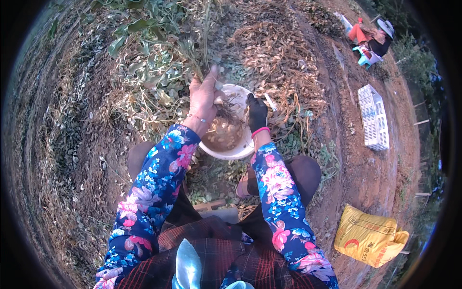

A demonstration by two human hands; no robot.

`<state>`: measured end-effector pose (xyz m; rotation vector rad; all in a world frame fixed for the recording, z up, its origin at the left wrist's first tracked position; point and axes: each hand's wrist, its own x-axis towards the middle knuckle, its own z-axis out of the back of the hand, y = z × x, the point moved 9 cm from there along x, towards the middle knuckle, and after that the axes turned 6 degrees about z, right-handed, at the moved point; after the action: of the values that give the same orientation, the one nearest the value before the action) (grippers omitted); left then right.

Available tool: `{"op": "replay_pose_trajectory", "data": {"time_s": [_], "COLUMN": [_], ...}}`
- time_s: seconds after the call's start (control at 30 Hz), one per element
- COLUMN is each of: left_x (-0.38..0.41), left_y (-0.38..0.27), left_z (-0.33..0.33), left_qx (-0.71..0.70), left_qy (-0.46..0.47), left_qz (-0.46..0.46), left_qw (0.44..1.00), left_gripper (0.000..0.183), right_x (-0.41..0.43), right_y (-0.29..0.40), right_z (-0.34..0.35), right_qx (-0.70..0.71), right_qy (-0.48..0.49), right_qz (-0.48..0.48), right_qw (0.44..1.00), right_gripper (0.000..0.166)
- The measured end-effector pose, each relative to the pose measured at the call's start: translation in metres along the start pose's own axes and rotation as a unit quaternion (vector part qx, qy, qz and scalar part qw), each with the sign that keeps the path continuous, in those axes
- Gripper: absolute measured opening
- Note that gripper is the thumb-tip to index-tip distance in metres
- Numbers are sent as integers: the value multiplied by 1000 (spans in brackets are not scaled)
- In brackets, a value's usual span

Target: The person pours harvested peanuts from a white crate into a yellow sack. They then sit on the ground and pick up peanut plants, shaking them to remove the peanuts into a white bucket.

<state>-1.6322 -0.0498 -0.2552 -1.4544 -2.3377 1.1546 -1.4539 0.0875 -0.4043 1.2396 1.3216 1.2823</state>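
Observation:
Between my knees is a white basin [231, 155] with peanuts [224, 134] in its lower part. My left hand [205, 95], bare with a thin beaded bracelet, is closed around the stems of a peanut plant [195, 61] over the basin's left rim. The plant's green leaves spread beyond the hand, and its dark roots [226, 110] hang over the basin. My right hand [257, 112], in a black glove with a pink band at the wrist, is at the basin's right side beside the roots. Its fingers are partly hidden, and whether they grip the rim or anything else is unclear.
Piles of pulled peanut plants [285, 54] lie ahead and to both sides. Along the right are a white plastic crate [373, 117] and a yellow woven sack [368, 234] bearing writing. A person [375, 39] in a hat sits on a low stool [362, 59] at the upper right.

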Motion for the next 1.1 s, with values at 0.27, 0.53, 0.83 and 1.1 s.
{"op": "replay_pose_trajectory", "data": {"time_s": [0.27,0.53,0.83,1.1], "left_x": [19,21,12,8], "left_y": [0,2,13,20], "left_z": [-6,-10,-22,-29], "left_qx": [-170,-222,-202,-175], "left_qy": [179,188,180,171], "left_qz": [70,81,110,141], "left_qw": [967,953,956,959], "left_gripper": [22,21,21,22], "right_x": [-12,-76,-81,-84], "right_y": [92,180,179,158], "right_z": [-13,-56,-54,-53], "right_qx": [44,-47,-42,123], "right_qy": [105,370,252,158], "right_qz": [-1,122,175,-3], "right_qw": [993,920,951,980], "right_gripper": [23,49,37,30]}}
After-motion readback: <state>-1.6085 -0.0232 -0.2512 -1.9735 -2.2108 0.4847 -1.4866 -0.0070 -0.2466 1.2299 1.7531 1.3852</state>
